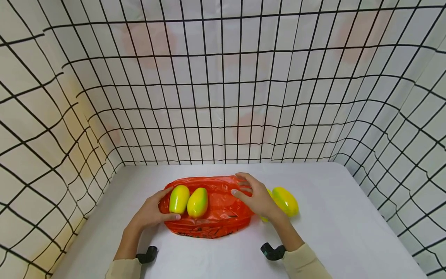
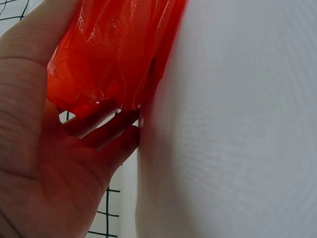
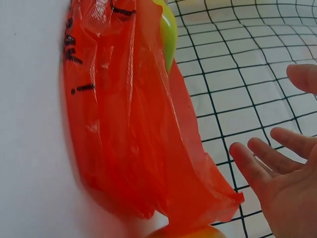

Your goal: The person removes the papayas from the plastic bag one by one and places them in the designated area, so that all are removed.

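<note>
A red plastic bag [image 1: 223, 197] with black print lies on the white table. Two glossy yellow-green mangoes [image 1: 179, 199] sit side by side in its left part. My left hand [image 1: 153, 209] holds the bag's left end, its thumb at the front beside a mango and its fingers at the back, against the red plastic [image 2: 114, 59]. Over the bag's right end hovers my right hand [image 1: 258, 197], fingers spread and nothing in them. In the right wrist view this hand [image 3: 292, 183] stands apart from the bag [image 3: 124, 124].
To the right of the bag lie yellow mangoes [image 1: 286, 201], one largely hidden behind my right hand. A black wire grid [image 1: 223, 104] with white sheeting behind it borders the table [image 1: 348, 232] at the back and both sides. Each wrist wears a black device [image 1: 273, 252].
</note>
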Tool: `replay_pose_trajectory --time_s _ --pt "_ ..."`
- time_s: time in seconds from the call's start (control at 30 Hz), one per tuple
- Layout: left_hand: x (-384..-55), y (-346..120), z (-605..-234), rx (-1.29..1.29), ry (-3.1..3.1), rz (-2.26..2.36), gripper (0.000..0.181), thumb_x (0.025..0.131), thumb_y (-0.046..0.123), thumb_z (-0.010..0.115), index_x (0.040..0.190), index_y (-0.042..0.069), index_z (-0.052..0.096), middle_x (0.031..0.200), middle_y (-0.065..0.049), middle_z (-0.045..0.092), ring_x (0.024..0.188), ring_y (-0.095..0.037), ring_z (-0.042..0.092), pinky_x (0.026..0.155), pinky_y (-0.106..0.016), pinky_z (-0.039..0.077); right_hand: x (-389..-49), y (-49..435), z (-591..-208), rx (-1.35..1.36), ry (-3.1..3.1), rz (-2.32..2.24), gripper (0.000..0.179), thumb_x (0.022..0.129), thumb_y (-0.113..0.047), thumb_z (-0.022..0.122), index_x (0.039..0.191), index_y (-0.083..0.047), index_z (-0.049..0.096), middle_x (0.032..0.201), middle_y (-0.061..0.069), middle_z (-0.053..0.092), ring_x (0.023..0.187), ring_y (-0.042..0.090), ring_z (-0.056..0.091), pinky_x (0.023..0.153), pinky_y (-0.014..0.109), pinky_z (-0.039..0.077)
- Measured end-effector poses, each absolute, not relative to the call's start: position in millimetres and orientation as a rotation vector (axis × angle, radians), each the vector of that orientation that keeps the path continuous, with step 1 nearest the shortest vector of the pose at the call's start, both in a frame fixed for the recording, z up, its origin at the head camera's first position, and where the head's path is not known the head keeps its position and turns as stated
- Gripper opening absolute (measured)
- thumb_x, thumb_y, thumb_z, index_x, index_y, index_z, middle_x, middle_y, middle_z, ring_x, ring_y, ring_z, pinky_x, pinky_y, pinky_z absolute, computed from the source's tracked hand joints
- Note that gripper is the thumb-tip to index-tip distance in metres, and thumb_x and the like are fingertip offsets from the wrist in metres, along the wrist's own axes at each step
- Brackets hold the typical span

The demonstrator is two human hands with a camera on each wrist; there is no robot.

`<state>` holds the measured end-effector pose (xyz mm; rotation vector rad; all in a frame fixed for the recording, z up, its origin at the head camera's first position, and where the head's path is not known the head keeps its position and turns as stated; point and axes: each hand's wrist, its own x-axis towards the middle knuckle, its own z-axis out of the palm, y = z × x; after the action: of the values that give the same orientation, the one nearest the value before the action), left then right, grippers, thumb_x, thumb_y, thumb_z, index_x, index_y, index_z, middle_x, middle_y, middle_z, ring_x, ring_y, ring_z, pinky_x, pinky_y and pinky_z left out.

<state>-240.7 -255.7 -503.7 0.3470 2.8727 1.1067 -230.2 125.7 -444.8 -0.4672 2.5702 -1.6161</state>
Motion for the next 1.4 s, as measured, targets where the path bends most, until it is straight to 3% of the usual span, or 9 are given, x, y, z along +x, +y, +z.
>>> replay_pose_trajectory --time_s 0.17,0.37,0.67,0.97,1.4 --pt "-240.8 -254.4 -504.1 0.340 2.870 1.101 0.104 0.061 0.058 0.084 0.148 0.025 0.038 0.143 -0.002 0.050 0.127 -0.028 0.048 0.097 -0.053 0.051 -231.1 116.3 -449.2 -0.459 2.557 -1.589 0.062 0.087 -0.050 0.068 0.141 -0.034 0.043 0.146 0.003 0.047 0.128 0.029 0.053 0.097 0.045 0.053" --pt "-240.3 -253.8 -503.7 0.319 2.859 1.097 0.104 0.061 0.058 0.084 0.149 0.025 0.038 0.144 -0.003 0.049 0.128 -0.028 0.047 0.097 -0.053 0.051 -230.8 106.3 -454.0 -0.456 2.604 -1.527 0.072 0.085 -0.052 0.069 0.145 -0.026 0.040 0.145 -0.003 0.047 0.127 0.024 0.054 0.100 0.047 0.051" --pt "-241.0 -252.8 -505.3 0.325 2.854 1.103 0.105 0.061 0.059 0.084 0.149 0.024 0.037 0.145 -0.002 0.049 0.129 -0.027 0.047 0.096 -0.051 0.052 -230.8 94.1 -458.3 -0.518 2.603 -1.510 0.067 0.087 -0.050 0.068 0.143 -0.025 0.041 0.144 0.005 0.048 0.126 0.027 0.054 0.102 0.049 0.049" --pt "-238.0 -254.0 -501.4 0.304 2.861 1.084 0.106 0.062 0.059 0.084 0.149 0.022 0.038 0.145 -0.005 0.049 0.129 -0.029 0.047 0.098 -0.055 0.049 -232.0 79.5 -461.6 -0.524 2.583 -1.483 0.072 0.087 -0.055 0.065 0.146 -0.024 0.038 0.145 -0.002 0.045 0.126 0.020 0.052 0.100 0.044 0.051" --pt "-240.8 -253.1 -502.4 0.317 2.864 1.090 0.105 0.061 0.059 0.084 0.149 0.023 0.038 0.144 -0.003 0.050 0.129 -0.028 0.047 0.096 -0.052 0.052 -234.9 68.9 -462.9 -0.526 2.534 -1.505 0.069 0.088 -0.053 0.064 0.145 -0.024 0.038 0.148 0.002 0.044 0.127 0.023 0.052 0.100 0.045 0.051"
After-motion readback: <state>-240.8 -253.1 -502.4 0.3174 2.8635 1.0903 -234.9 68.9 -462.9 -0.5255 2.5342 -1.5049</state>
